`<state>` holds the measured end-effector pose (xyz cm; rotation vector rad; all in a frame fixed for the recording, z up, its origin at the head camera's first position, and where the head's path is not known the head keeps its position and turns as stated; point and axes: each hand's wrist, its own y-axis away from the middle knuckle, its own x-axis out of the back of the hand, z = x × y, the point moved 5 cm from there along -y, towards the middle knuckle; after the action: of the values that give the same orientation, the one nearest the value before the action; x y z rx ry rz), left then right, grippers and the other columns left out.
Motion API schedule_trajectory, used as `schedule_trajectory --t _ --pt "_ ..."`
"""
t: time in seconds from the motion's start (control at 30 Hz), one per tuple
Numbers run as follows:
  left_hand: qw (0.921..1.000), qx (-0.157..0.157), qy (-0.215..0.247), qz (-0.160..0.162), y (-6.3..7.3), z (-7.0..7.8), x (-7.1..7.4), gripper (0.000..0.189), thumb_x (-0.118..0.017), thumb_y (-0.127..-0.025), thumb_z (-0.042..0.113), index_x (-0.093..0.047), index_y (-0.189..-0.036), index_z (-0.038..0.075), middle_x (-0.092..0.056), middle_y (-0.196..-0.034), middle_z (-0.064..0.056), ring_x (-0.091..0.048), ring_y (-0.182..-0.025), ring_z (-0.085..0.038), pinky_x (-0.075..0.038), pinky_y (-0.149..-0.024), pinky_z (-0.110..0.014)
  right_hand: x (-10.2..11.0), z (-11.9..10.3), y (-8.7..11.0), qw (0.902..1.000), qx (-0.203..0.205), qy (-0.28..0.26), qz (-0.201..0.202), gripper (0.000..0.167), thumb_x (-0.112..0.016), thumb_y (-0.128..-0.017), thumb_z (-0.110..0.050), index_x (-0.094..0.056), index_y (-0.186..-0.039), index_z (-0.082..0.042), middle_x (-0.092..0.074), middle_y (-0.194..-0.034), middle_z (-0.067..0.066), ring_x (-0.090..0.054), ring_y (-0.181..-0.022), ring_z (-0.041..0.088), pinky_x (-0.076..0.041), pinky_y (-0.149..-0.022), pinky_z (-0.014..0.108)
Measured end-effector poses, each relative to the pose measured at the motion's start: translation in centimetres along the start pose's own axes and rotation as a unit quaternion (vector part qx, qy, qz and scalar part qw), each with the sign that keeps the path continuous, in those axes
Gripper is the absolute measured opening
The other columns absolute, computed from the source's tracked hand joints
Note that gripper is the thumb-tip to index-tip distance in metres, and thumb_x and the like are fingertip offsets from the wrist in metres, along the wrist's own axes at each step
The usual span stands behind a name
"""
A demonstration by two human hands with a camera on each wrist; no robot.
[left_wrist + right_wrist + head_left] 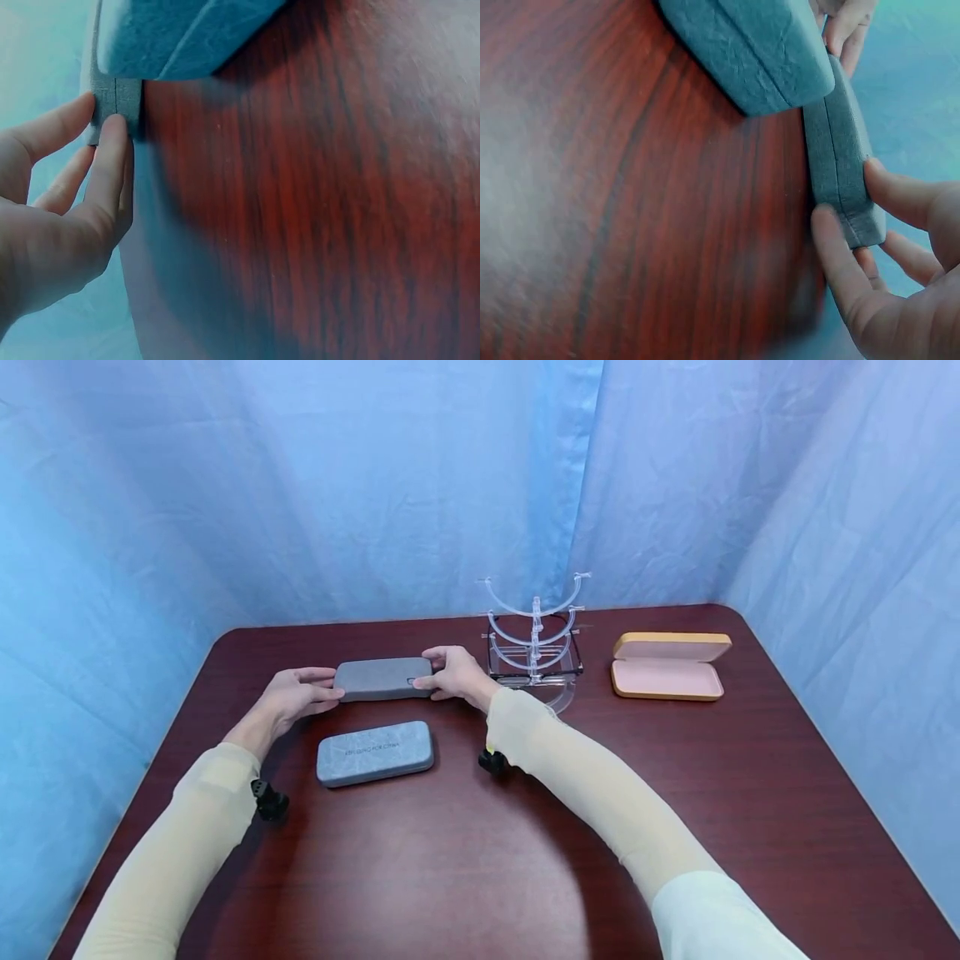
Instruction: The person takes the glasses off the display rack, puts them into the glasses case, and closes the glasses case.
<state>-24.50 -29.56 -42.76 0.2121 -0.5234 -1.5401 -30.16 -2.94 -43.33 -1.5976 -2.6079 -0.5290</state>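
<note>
A closed grey glasses case [378, 678] lies toward the back left of the table, with a hand at each end. My left hand [291, 700] holds its left end between thumb and fingers. At the opposite end, my right hand [456, 675] grips the corner, thumb on the near side and fingers behind. Both wrist views show fingertips on the case [832, 142] close to its lid seam. A second closed case [375, 753], blue-grey with lettering on the lid, lies in front of it, untouched.
Right of my right hand stands a clear plastic glasses stand [536, 635] bearing dark-framed glasses [579, 652]. Farther right, a yellow glasses case [667, 679] lies with its lid up, pink inside. Blue curtains [375, 485] hang behind and beside the dark red wooden table [420, 860].
</note>
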Motion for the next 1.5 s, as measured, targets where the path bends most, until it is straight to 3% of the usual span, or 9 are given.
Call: schedule_trajectory --t 0.23,0.37,0.53,0.67,0.83,1.0,1.13,1.37,1.5 --pt "0.9998 -0.011 -0.01 0.013 -0.4 0.6 0.3 0.066 -0.071 -0.096 0.007 -0.04 -0.154 0.003 -0.044 -0.153 -0.02 -0.071 -0.097 -0.009 -0.055 -0.095 -0.034 -0.1 -0.1 -0.4 0.9999 0.001 -0.011 0.002 0.067 -0.076 -0.091 -0.005 -0.047 -0.152 -0.007 -0.046 -0.144 0.02 -0.063 -0.116 0.03 -0.061 -0.075 0.033" --pt "0.9994 -0.023 -0.023 0.013 -1.0 0.9 0.0 0.065 -0.07 -0.097 0.007 -0.04 -0.154 0.002 -0.043 -0.153 -0.021 -0.067 -0.11 -0.018 -0.055 -0.094 -0.034 0.3 -0.2 -0.7 1.0 0.006 -0.002 0.006 0.067 -0.075 -0.092 -0.006 -0.046 -0.152 -0.008 -0.047 -0.144 0.019 -0.064 -0.115 0.03 -0.061 -0.076 0.032" --pt "0.9962 -0.038 -0.077 0.018 -1.3 1.5 -0.6 0.061 -0.068 -0.099 0.012 -0.042 -0.153 0.004 -0.043 -0.153 -0.02 -0.056 -0.128 -0.03 -0.054 -0.098 -0.036 1.1 -0.2 -0.6 0.9997 0.016 0.017 0.004 0.065 -0.073 -0.094 -0.004 -0.045 -0.152 -0.008 -0.05 -0.142 0.018 -0.063 -0.116 0.03 -0.061 -0.08 0.033" --pt "0.9941 -0.048 -0.095 0.018 -0.8 2.5 -0.7 0.057 -0.064 -0.102 0.018 -0.042 -0.153 0.006 -0.045 -0.152 -0.018 -0.051 -0.133 -0.032 -0.05 -0.103 -0.042 1.4 -0.8 0.2 0.9988 0.031 0.033 -0.019 0.056 -0.07 -0.097 -0.009 -0.049 -0.149 -0.008 -0.052 -0.141 0.016 -0.062 -0.118 0.027 -0.058 -0.089 0.035" --pt "0.9923 -0.084 -0.091 -0.001 0.4 4.5 -1.4 0.058 -0.062 -0.103 0.025 -0.041 -0.155 0.008 -0.045 -0.151 -0.016 -0.049 -0.134 -0.033 -0.047 -0.107 -0.046 2.5 -2.3 2.3 0.9948 0.046 0.046 -0.078 0.044 -0.065 -0.102 -0.015 -0.056 -0.143 -0.004 -0.056 -0.14 0.015 -0.057 -0.126 0.027 -0.05 -0.103 0.047" --pt "0.9907 -0.117 -0.047 -0.051 1.7 6.5 -3.3 0.058 -0.062 -0.104 0.025 -0.04 -0.156 0.012 -0.046 -0.15 -0.016 -0.052 -0.133 -0.032 -0.047 -0.107 -0.046 5.0 -3.8 5.4 0.9895 0.067 0.033 -0.124 0.037 -0.062 -0.103 -0.014 -0.06 -0.137 0.001 -0.059 -0.136 0.022 -0.061 -0.122 0.035 -0.051 -0.101 0.051" --pt "0.9869 -0.134 -0.012 -0.089 2.3 7.8 -5.5 0.058 -0.062 -0.103 0.024 -0.04 -0.155 0.013 -0.048 -0.149 -0.014 -0.053 -0.133 -0.032 -0.047 -0.106 -0.046 8.3 -4.2 8.0 0.9875 0.098 0.03 -0.12 0.032 -0.063 -0.102 -0.014 -0.063 -0.131 0.0 -0.069 -0.119 0.019 -0.069 -0.106 0.032 -0.057 -0.092 0.046" --pt "0.9761 -0.166 0.038 -0.135 2.8 9.1 -10.1 0.055 -0.065 -0.102 0.019 -0.044 -0.152 0.011 -0.052 -0.145 -0.014 -0.054 -0.131 -0.038 -0.054 -0.099 -0.043 14.6 -3.8 12.5 0.9833 0.175 0.02 -0.047 0.036 -0.07 -0.098 -0.016 -0.065 -0.128 0.003 -0.07 -0.115 0.022 -0.07 -0.102 0.037 -0.057 -0.09 0.049" --pt "0.9691 -0.186 0.075 -0.144 2.8 9.7 -12.8 0.051 -0.065 -0.102 0.016 -0.047 -0.15 0.01 -0.053 -0.143 -0.015 -0.057 -0.128 -0.034 -0.054 -0.098 -0.044 18.0 -2.4 14.3 0.982 0.187 -0.004 0.025 0.038 -0.071 -0.098 -0.016 -0.063 -0.131 0.001 -0.067 -0.12 0.02 -0.07 -0.101 0.027 -0.059 -0.088 0.043"
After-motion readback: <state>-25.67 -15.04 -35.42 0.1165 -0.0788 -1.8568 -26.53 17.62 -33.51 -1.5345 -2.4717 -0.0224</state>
